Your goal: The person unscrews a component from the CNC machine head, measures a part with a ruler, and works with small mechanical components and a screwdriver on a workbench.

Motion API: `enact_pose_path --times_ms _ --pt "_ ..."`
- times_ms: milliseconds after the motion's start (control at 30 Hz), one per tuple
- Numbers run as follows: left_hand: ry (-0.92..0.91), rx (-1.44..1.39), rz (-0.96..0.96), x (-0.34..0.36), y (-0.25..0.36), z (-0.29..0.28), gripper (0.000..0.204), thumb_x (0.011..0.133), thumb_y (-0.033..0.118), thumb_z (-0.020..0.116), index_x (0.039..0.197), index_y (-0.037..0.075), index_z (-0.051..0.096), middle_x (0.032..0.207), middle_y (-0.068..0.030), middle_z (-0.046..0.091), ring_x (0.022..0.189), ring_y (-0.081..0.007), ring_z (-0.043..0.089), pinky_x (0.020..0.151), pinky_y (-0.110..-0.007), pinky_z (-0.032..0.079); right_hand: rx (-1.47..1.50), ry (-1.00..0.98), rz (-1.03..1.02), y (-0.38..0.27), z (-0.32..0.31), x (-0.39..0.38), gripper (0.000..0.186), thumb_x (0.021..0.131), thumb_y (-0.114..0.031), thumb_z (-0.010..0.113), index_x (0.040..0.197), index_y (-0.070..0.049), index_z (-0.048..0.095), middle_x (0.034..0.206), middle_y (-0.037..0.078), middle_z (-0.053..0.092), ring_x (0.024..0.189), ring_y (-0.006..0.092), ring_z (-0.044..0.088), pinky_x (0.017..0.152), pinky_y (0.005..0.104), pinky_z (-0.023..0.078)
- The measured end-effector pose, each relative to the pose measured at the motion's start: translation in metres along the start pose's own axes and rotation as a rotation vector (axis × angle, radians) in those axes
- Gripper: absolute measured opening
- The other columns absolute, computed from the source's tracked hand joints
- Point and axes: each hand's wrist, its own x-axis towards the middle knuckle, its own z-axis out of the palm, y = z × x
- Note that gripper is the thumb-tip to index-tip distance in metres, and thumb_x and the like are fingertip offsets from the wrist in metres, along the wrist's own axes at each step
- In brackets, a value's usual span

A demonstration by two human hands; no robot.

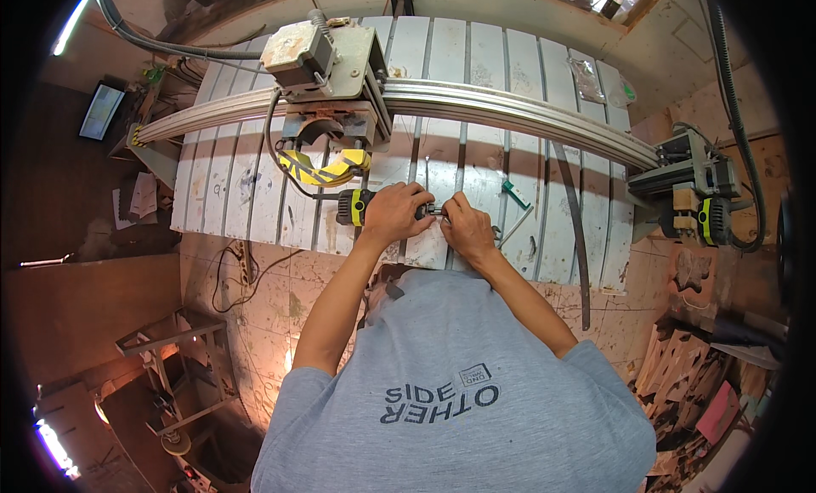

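My left hand (393,214) grips a black and yellow power tool (354,207) lying on the slatted white machine bed (246,191). My right hand (466,225) pinches the small metal bit at the tool's nose (435,211), just right of my left hand. Both hands rest at the bed's near edge. Behind them, a grey gantry head (327,64) rides on a metal rail (510,110), with a yellow dust shoe (325,166) hanging under it.
A green-handled tool (515,194) and a long dark metal strip (576,229) lie on the bed to the right. A second yellow and black machine (710,217) sits at the right end. Wood cut-outs (688,357) pile at lower right; a metal frame (170,357) stands at lower left.
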Motion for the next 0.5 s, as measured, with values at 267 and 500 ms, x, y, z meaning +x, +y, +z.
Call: enact_pose_path --times_ms 267,500 --pt "-0.022 0.011 -0.011 0.0007 0.0015 -0.0014 0.037 0.081 0.041 0.08 0.109 0.018 0.074 0.104 -0.0019 0.07 0.096 -0.0241 0.07 0.082 -0.038 0.056 -0.02 -0.011 0.011 0.0042 0.0046 -0.0004 0.022 0.079 -0.008 0.075 0.095 -0.005 0.06 0.098 0.011 0.058 0.069 0.0357 0.068 0.061 0.0466 0.057" --pt "-0.03 0.018 -0.013 0.001 0.0011 -0.0015 0.038 0.082 0.042 0.079 0.111 0.018 0.073 0.104 -0.0025 0.07 0.098 -0.0245 0.07 0.083 -0.038 0.056 -0.034 -0.028 0.02 0.0037 0.0042 -0.0004 0.022 0.079 -0.007 0.074 0.095 -0.005 0.06 0.099 0.011 0.058 0.07 0.0361 0.068 0.062 0.0467 0.057"
